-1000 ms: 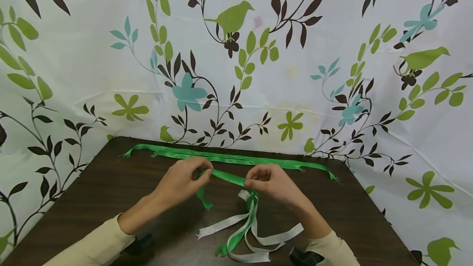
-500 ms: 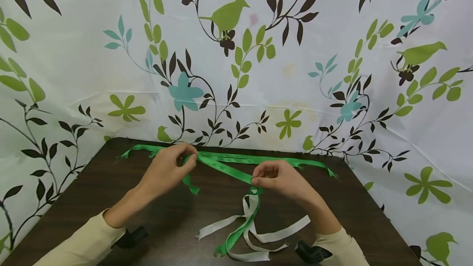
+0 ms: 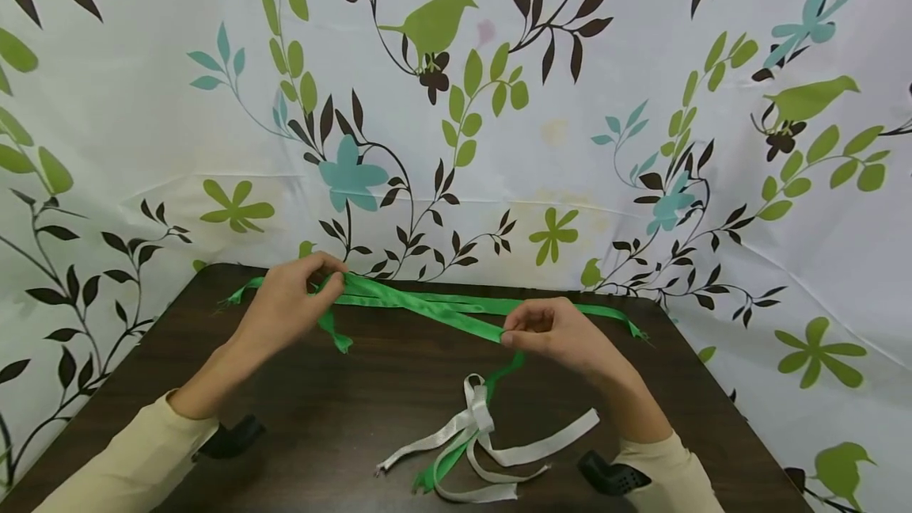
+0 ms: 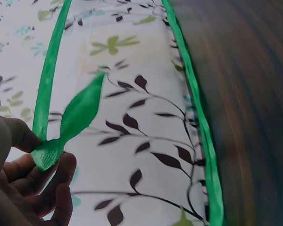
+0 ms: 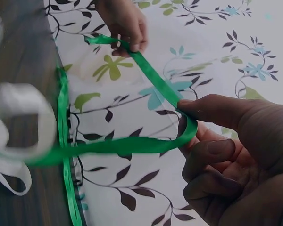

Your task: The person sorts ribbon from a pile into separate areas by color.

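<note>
My left hand (image 3: pixel 288 307) pinches a green satin ribbon (image 3: pixel 427 307) near one end, and a short tail hangs below the fingers. My right hand (image 3: pixel 563 331) pinches the same ribbon farther along, so a straight length runs between both hands above the table. In the right wrist view the green ribbon (image 5: pixel 155 77) bends round the right fingertips and trails toward the white ribbons. Those white ribbons (image 3: pixel 545 442) lie looped together on the table below my right hand, with a green ribbon end (image 3: pixel 445 465) showing among them.
Other green ribbons (image 3: pixel 606 310) lie lengthwise along the far edge of the dark wooden table (image 3: pixel 342 418). Behind the table hangs a white cloth (image 3: pixel 541 141) printed with leaves and birds. Black wrist devices (image 3: pixel 613 473) sit by both cuffs.
My left hand has moved left and farther off, while my right hand has shifted slightly right. The green length between them has grown longer. The white loops now stand farther from my right hand.
</note>
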Motion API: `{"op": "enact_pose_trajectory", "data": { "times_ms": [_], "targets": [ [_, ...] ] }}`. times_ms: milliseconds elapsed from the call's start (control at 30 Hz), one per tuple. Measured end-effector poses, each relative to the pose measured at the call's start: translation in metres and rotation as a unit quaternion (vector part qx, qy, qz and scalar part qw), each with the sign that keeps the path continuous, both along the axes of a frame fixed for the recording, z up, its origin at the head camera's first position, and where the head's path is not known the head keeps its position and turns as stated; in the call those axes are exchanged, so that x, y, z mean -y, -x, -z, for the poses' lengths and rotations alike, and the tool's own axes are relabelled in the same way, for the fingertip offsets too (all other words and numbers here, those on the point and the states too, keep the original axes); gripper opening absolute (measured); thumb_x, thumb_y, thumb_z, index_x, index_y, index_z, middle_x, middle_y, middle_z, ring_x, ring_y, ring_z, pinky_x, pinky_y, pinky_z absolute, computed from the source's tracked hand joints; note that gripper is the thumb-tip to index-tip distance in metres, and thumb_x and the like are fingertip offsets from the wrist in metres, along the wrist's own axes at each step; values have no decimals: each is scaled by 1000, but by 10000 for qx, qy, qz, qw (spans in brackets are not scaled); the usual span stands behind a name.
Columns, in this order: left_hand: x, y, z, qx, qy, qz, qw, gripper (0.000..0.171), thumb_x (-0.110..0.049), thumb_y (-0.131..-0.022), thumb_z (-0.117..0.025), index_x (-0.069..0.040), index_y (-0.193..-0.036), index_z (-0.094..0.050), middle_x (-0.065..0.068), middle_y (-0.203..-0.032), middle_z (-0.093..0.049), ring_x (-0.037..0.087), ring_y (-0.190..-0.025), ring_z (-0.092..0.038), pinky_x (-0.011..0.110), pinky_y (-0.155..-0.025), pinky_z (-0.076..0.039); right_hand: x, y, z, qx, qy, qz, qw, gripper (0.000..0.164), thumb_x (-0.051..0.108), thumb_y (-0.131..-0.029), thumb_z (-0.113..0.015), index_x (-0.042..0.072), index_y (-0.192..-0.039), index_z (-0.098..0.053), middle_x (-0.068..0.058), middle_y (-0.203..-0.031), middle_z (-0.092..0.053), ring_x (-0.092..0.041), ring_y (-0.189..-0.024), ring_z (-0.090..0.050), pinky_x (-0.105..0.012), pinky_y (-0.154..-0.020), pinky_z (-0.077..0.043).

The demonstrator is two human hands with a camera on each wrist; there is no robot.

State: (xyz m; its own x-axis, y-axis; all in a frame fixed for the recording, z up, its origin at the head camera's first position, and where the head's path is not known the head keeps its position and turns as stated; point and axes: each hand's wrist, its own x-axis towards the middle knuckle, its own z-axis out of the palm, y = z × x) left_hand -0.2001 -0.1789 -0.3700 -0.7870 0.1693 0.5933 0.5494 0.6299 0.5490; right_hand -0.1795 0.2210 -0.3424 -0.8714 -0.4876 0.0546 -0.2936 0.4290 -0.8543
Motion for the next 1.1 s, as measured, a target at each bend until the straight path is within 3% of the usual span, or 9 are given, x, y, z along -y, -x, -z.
{"op": "enact_pose_trajectory", "data": {
  "times_ms": [100, 233, 433, 633, 833, 1100],
  "targets": [
    [8, 6, 2, 263, 111, -99, 9995, 17, -15, -101, -59, -13, -107, -74, 2, -93, -72, 15, -50, -43, 33, -50, -37, -5, 3, 0, -93, -47, 100, 9999, 16, 27, -94, -77, 11, -100, -74, -14, -87, -68, -30, -74, -58, -40, -64, -48],
    [17, 11, 5, 549, 143, -105, 9983, 20, -19, -103, -58, -11, -111, -75, 6, -97, -73, 14, -47, -38, 34, -49, -35, -12, 7, -1, -289, -206, 284, 9990, 15, 28, -94, -77, 15, -99, -75, -11, -88, -68, -32, -75, -57, -41, -64, -48],
    [30, 20, 8, 808, 133, -183, 9965, 24, -26, -103, -59, -11, -113, -76, 6, -98, -73, 19, -61, -53, 37, -56, -41, -23, 15, -1, -501, -434, 588, 9961, 14, 31, -93, -78, 18, -99, -77, -8, -88, -66, -20, -68, -51, -37, -60, -46],
    [43, 30, 14, 1111, 12, -157, 9937, 28, -32, -104, -60, -10, -115, -74, 2, -88, -74, 24, -84, -68, 39, -63, -47, -36, 24, 6, -453, -428, 740, 9953, 17, 30, -93, -78, 15, -100, -76, -10, -90, -67, -24, -70, -53, -39, -61, -47],
    [56, 39, 23, 1339, -89, -288, 9905, 33, -35, -105, -59, -8, -118, -72, 3, -87, -74, 31, -85, -68, 40, -62, -47, -50, 35, 18, -446, -460, 714, 9954, 18, 30, -94, -77, 14, -101, -76, -9, -94, -67, -25, -76, -53, -41, -64, -47],
    [75, 49, 39, 1602, -281, -465, 9856, 40, -37, -105, -57, -4, -125, -69, 8, -92, -74, 33, -89, -68, 40, -68, -47, -70, 51, 28, -388, -522, 881, 9940, 21, 32, -94, -77, 13, -103, -75, -11, -91, -67, -29, -70, -54, -40, -60, -49]
  ]
}}
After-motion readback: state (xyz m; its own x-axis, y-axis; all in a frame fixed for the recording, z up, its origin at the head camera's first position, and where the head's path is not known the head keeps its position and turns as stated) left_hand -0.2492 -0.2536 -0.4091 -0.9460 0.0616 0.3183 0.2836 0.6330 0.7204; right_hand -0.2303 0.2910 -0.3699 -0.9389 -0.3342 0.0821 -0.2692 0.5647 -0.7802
